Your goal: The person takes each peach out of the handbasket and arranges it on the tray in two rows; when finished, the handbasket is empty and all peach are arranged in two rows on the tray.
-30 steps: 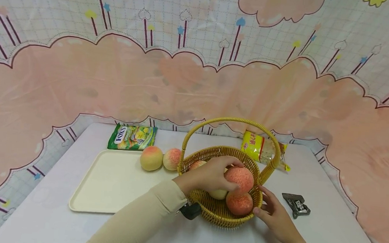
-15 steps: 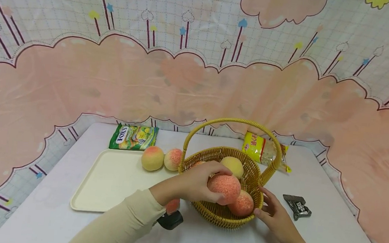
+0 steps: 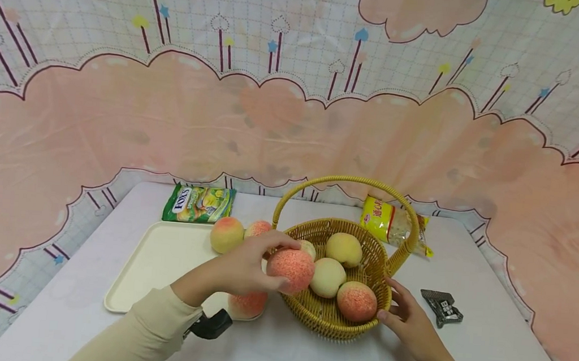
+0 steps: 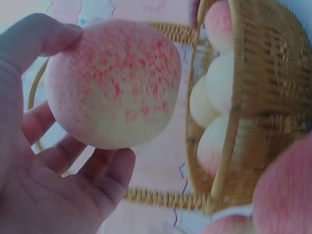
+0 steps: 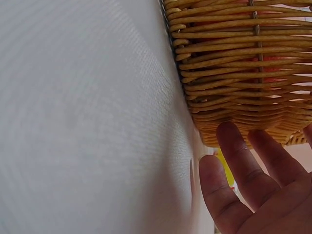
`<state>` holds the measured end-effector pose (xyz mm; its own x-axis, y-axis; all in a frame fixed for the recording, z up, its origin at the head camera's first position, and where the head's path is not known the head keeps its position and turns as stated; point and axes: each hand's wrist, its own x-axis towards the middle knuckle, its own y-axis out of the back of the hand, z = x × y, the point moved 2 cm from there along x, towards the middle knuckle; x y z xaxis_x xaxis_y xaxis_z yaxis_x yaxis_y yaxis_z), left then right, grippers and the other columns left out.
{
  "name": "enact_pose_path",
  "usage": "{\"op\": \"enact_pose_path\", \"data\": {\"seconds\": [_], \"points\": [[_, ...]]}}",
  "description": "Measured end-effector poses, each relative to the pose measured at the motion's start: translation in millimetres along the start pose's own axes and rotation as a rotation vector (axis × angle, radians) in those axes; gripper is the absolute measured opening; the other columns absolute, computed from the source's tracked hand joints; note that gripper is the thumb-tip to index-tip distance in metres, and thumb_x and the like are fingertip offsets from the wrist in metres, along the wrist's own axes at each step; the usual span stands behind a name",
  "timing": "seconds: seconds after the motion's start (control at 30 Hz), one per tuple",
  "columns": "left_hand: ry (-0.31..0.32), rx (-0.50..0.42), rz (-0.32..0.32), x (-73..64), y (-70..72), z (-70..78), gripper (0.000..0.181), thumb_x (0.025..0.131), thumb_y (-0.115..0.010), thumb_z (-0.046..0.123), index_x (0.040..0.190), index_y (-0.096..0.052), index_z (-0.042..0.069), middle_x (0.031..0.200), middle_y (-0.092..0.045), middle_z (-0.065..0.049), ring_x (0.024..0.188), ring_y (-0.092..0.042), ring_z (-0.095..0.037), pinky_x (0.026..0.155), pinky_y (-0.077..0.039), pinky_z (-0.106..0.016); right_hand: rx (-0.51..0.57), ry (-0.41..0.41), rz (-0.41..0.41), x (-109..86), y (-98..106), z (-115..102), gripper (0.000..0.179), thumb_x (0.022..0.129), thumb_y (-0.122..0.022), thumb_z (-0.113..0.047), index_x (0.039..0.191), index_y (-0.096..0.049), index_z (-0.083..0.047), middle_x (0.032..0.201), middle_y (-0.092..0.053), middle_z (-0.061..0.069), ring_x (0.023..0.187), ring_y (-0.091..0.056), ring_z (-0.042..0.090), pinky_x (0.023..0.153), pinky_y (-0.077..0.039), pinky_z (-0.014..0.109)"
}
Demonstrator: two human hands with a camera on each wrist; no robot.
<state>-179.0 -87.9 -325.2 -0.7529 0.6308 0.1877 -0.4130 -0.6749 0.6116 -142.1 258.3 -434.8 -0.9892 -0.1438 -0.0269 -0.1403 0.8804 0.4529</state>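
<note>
My left hand (image 3: 249, 262) holds a red-speckled peach (image 3: 291, 270) above the basket's left rim. In the left wrist view, its thumb and fingers curl round the peach (image 4: 117, 87). Several peaches, including a reddish one (image 3: 357, 302) and a pale one (image 3: 328, 277), lie in the wicker basket (image 3: 331, 326). Fingers of my right hand (image 3: 413, 326) rest at the basket's right side; they look fairly straight in the right wrist view, against the weave (image 5: 229, 92). On the cream tray (image 3: 154, 272) are a yellow-pink peach (image 3: 226, 235), a speckled one (image 3: 258, 228) and a red one (image 3: 248, 305).
The basket's tall handle (image 3: 343, 178) arches over it. A green candy bag (image 3: 199, 204) lies behind the tray, and a yellow food packet (image 3: 395, 223) behind the basket. A small dark wrapped packet (image 3: 441, 307) is right of my right hand.
My left hand has carried the speckled peach leftward from over the basket's right part to its left rim, uncovering peaches inside. The right hand stays at the basket.
</note>
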Motion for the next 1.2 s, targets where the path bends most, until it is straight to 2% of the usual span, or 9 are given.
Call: {"op": "enact_pose_path", "data": {"seconds": [0.3, 0.5, 0.7, 0.93, 1.2], "points": [[0.018, 0.015, 0.086, -22.2, 28.7, -17.5, 0.053, 0.081, -0.078, 0.016, 0.130, -0.061, 0.008, 0.129, -0.058, -0.005, 0.114, -0.054, -0.023, 0.089, -0.053, -0.040, -0.012, 0.003, 0.001, -0.1, 0, -1, 0.070, 0.098, -0.067, -0.020, 0.156, -0.029, -0.009, 0.148, -0.035, 0.038, 0.115, -0.060, 0.041, 0.088, -0.055, 0.044], [0.026, 0.034, 0.134, -36.2, 42.6, -31.5, 0.047, 0.083, -0.076, 0.012, 0.128, -0.062, 0.009, 0.126, -0.058, -0.004, 0.113, -0.054, -0.023, 0.089, -0.053, -0.041, -0.002, 0.005, 0.000, 0.1, 0, -1, 0.071, 0.097, -0.067, -0.019, 0.156, -0.029, -0.009, 0.147, -0.035, 0.038, 0.114, -0.060, 0.041, 0.088, -0.054, 0.042], [0.060, 0.046, 0.160, -47.8, 47.9, -45.0, 0.045, 0.084, -0.078, 0.013, 0.126, -0.062, 0.009, 0.125, -0.057, -0.002, 0.109, -0.056, -0.022, 0.089, -0.052, -0.039, -0.006, 0.003, 0.000, 0.3, 1, -1, 0.071, 0.097, -0.068, -0.019, 0.156, -0.029, -0.009, 0.147, -0.036, 0.038, 0.115, -0.060, 0.041, 0.088, -0.054, 0.043], [0.164, 0.066, 0.182, -58.1, 52.2, -57.0, 0.048, 0.085, -0.078, 0.019, 0.128, -0.061, 0.006, 0.126, -0.058, -0.009, 0.103, -0.058, -0.022, 0.091, -0.052, -0.043, -0.007, -0.014, -0.002, -0.5, 1, 0, 0.071, 0.098, -0.067, -0.019, 0.156, -0.028, -0.009, 0.147, -0.035, 0.038, 0.115, -0.060, 0.040, 0.089, -0.054, 0.045], [0.204, 0.074, 0.200, -71.7, 53.3, -71.4, 0.047, 0.084, -0.078, 0.017, 0.125, -0.061, 0.002, 0.123, -0.060, -0.011, 0.103, -0.058, -0.024, 0.087, -0.053, -0.041, -0.007, -0.017, -0.007, -0.5, 1, 2, 0.071, 0.098, -0.066, -0.018, 0.156, -0.028, -0.008, 0.148, -0.034, 0.039, 0.116, -0.060, 0.040, 0.090, -0.054, 0.048]]}}
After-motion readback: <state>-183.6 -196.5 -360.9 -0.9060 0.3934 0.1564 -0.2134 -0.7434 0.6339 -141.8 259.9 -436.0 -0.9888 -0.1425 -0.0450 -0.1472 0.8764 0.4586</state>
